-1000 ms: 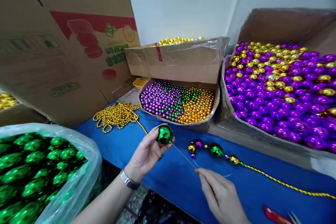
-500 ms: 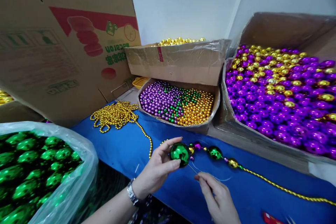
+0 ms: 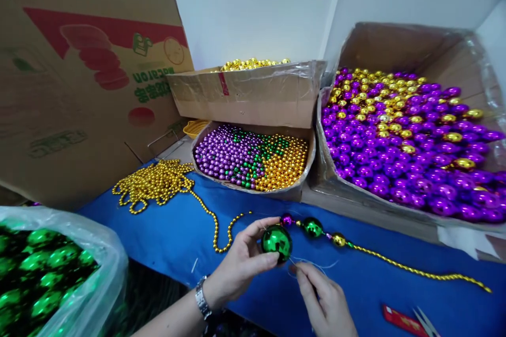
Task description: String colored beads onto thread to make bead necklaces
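At the bottom centre of the frame, the right hand (image 3: 328, 303) pinches a thin pale thread (image 3: 316, 263) between fingertips, just below the ball. The left hand (image 3: 241, 266), a watch (image 3: 202, 303) at its wrist, grips a large green ball (image 3: 277, 240) between thumb and fingers, low in the middle of the frame over the blue table (image 3: 177, 231). Touching the ball's upper right, a strung row runs rightwards: a purple bead (image 3: 287, 219), a smaller green ball (image 3: 312, 227), a gold bead (image 3: 339, 240), then a gold twisted cord (image 3: 415, 269). A red tool (image 3: 403, 320) lies at lower right. At lower left a plastic bag (image 3: 95, 274) holds green balls. Further back, a heap of gold bead chain (image 3: 152, 184) lies left of centre, beside a shallow box of small beads (image 3: 253, 158). At the right stands a big carton of purple and gold balls (image 3: 407, 142); a printed cardboard flap (image 3: 87, 73) fills the upper left.
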Demonstrator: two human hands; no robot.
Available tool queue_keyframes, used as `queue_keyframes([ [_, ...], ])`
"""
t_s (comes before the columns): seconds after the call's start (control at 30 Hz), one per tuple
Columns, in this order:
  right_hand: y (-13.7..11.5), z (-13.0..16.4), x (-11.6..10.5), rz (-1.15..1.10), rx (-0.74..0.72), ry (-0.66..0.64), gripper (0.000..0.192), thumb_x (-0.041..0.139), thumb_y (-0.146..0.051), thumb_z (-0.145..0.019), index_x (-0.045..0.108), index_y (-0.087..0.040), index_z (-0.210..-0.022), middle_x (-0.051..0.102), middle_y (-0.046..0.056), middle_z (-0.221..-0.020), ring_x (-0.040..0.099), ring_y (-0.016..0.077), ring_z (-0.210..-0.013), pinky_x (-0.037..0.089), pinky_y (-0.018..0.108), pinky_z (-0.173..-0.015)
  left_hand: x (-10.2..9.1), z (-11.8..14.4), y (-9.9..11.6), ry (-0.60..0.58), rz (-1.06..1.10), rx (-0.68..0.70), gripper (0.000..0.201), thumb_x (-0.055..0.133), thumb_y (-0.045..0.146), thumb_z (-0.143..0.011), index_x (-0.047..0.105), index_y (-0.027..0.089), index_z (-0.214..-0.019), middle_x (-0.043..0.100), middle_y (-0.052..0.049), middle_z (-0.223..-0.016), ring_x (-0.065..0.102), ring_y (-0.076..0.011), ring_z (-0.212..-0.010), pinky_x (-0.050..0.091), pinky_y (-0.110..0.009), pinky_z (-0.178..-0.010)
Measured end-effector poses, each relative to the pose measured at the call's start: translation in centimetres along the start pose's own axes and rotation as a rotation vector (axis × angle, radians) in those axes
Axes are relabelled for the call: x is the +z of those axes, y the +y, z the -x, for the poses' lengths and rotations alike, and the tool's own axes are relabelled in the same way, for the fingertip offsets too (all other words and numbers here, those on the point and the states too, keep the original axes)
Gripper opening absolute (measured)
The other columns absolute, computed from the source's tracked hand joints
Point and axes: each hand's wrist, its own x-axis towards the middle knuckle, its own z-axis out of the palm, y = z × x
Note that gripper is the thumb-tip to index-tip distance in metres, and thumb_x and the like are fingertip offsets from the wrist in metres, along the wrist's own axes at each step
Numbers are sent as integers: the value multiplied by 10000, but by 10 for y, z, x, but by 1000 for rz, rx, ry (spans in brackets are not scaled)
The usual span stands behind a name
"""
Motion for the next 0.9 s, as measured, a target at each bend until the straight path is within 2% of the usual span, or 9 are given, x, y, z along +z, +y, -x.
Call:
queue_keyframes([
  [0.13, 1, 4, 1, -21, 140, -6, 330, 327, -383, -965, 559, -211, -1123, 673, 39, -807, 667, 156, -751, 514, 191, -646, 5, -7, -3, -22, -4, -14, 543, 703, 206, -738, 513, 258, -1244, 575, -95, -1068, 568, -215, -905, 510, -365, -756],
  [0.23, 0, 6, 2, -115, 155, -2, 326, 313, -415, -963, 559, -220, -1054, 641, 6, -696, 635, 140, -633, 492, 195, -606, 7, -10, 1, -87, -121, -14, 569, 699, 192, -744, 486, 256, -1268, 570, -89, -1096, 570, -201, -930, 494, -333, -789],
  [0.37, -3, 5, -5, -261, 225, 108, 360, 349, -474, -942, 584, -212, -865, 647, 18, -686, 638, 150, -646, 495, 200, -623, 3, -26, 32, -257, -388, 39, 556, 660, 244, -775, 466, 246, -1296, 479, -116, -1315, 522, -261, -1110, 483, -325, -830],
  [0.5, -5, 6, -17, -335, 317, 120, 346, 399, -496, -922, 580, -205, -872, 663, 36, -746, 655, 157, -705, 509, 186, -626, -17, -86, 72, -19, -1040, 333, 335, 481, 295, -882, 548, 185, -1191, 593, -116, -1187, 566, -239, -1042, 459, -335, -858],
  [0.53, -5, 6, -20, -344, 324, 129, 342, 403, -499, -920, 578, -206, -890, 662, 36, -755, 654, 158, -711, 510, 184, -624, -24, -106, 77, -27, -1305, 318, 305, 469, 295, -884, 567, 189, -1153, 613, -102, -1149, 573, -231, -1017, 446, -343, -870],
  [0.57, -6, 6, -21, -348, 325, 145, 342, 403, -503, -919, 575, -208, -899, 658, 33, -754, 651, 157, -709, 507, 183, -618, -31, -125, 80, -56, -1388, 278, 251, 527, 267, -848, 617, 172, -1062, 640, -108, -1081, 584, -244, -978, 436, -366, -872],
  [0.67, -9, 5, -21, -335, 300, 194, 362, 394, -516, -918, 575, -208, -858, 643, 23, -705, 633, 151, -661, 490, 185, -591, -50, -174, 72, -150, -1490, 167, 89, 643, 210, -765, 661, 135, -811, 669, -100, -868, 607, -235, -878, 448, -382, -839],
  [0.73, -11, 4, -19, -303, 281, 226, 395, 376, -526, -920, 581, -206, -814, 633, 20, -657, 615, 149, -611, 477, 192, -564, -58, -194, 62, -208, -1510, 113, 123, 619, 249, -809, 642, 129, -823, 655, -74, -875, 606, -196, -852, 469, -381, -816],
  [0.9, -12, 2, -19, -241, 269, 238, 414, 336, -519, -933, 591, -200, -860, 629, 23, -639, 602, 157, -589, 458, 215, -562, -60, -204, 58, -255, -1400, 115, 152, 648, 283, -785, 646, 131, -778, 655, -81, -843, 607, -204, -866, 475, -369, -814],
])
